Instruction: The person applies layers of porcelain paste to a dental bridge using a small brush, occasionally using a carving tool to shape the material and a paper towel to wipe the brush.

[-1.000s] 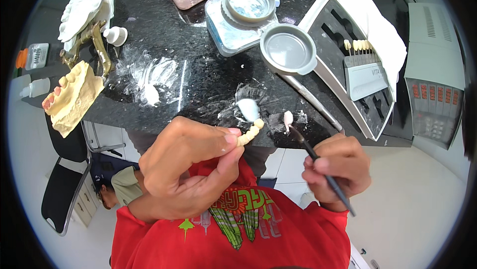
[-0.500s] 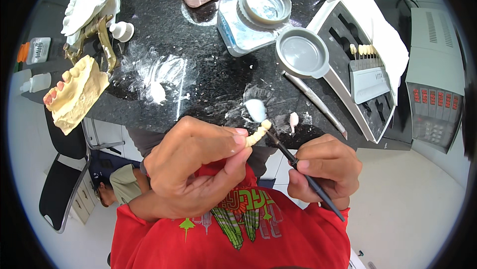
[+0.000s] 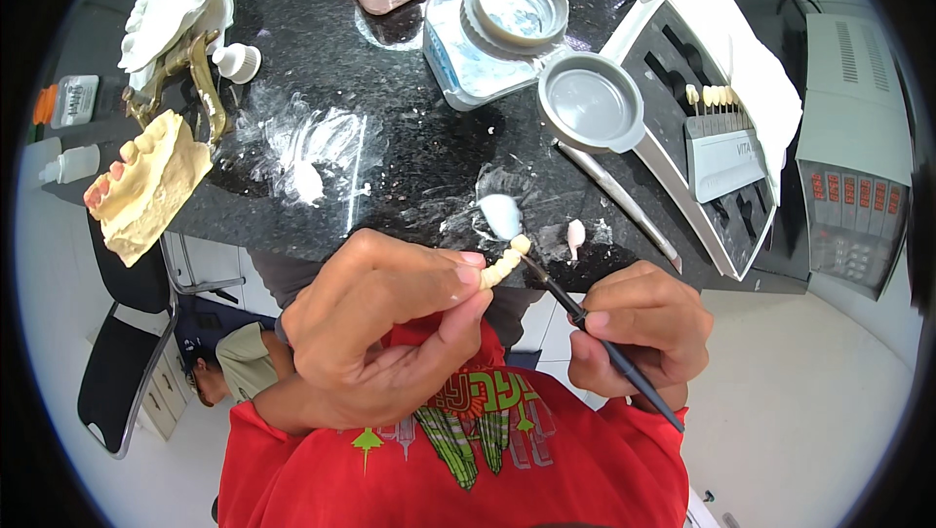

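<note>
Between thumb and fingertips, my left hand [image 3: 375, 323] pinches one end of a cream-coloured dental bridge [image 3: 503, 269], a short curved row of tooth shapes. My right hand [image 3: 643, 328] grips a thin black-handled brush [image 3: 565, 301] like a pen. The brush tip meets the bridge's far end; I cannot tell whether it touches or lies just beside it. Just beyond the bridge, a mound of pale bluish-white paste [image 3: 501, 215] sits on the black speckled worktop [image 3: 409, 167]. A small pinkish-white dab [image 3: 575, 236] lies to its right.
An open jar [image 3: 478, 50] with its grey lid [image 3: 591, 101] hinged back stands beyond my hands. A metal spatula [image 3: 624, 206] lies before an open shade-guide case [image 3: 726, 167]. A plaster jaw model [image 3: 151, 187] on a brass articulator [image 3: 200, 79] is at left. A seated person [image 3: 249, 362] is behind.
The rear end of the brush handle has shifted slightly down and right as my right hand tilts it. My left hand and the bridge stay almost still.
</note>
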### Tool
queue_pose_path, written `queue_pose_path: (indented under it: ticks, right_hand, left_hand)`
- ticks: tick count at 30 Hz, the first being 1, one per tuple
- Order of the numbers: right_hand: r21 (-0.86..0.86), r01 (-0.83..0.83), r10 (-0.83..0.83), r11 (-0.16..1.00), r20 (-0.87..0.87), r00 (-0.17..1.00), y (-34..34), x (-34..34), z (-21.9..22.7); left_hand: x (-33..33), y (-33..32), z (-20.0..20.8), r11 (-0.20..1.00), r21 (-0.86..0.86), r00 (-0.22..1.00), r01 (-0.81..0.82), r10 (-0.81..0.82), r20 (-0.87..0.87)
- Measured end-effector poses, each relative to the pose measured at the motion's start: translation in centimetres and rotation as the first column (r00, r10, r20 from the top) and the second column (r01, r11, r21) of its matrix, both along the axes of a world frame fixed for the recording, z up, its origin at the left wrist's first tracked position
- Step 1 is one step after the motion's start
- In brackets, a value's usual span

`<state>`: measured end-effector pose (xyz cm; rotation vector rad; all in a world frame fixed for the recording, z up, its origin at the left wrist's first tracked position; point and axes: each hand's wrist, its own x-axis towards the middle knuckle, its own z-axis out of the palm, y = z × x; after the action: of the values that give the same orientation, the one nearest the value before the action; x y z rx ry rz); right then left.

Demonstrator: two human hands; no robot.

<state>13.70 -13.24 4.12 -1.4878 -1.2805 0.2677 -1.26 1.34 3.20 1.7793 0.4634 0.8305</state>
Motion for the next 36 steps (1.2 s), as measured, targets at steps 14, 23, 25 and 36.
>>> queue_pose_path:
  ticks: [14,23,25,36]
  right_hand:
    - [-0.011,-0.021,0.021,1.000,-0.014,1.000,-0.25,0.03,0.20]
    - [-0.034,-0.010,0.010,0.999,0.012,1.000,0.00,-0.01,0.29]
    - [-0.029,-0.008,0.008,1.000,0.014,1.000,-0.01,0.01,0.30]
    - [-0.036,-0.017,0.017,0.999,0.012,1.000,0.13,0.04,0.47]
  left_hand:
    - [0.05,-0.45,-0.22,0.999,0.043,0.999,-0.030,0.030,0.011]
    - [-0.49,-0.37,-0.25,0.983,0.162,0.996,0.092,-0.089,-0.024]
    - [-0.47,-0.39,-0.34,0.980,0.174,0.996,0.093,-0.091,-0.019]
    - [-0.56,-0.23,-0.18,0.962,0.243,0.993,0.121,-0.115,-0.042]
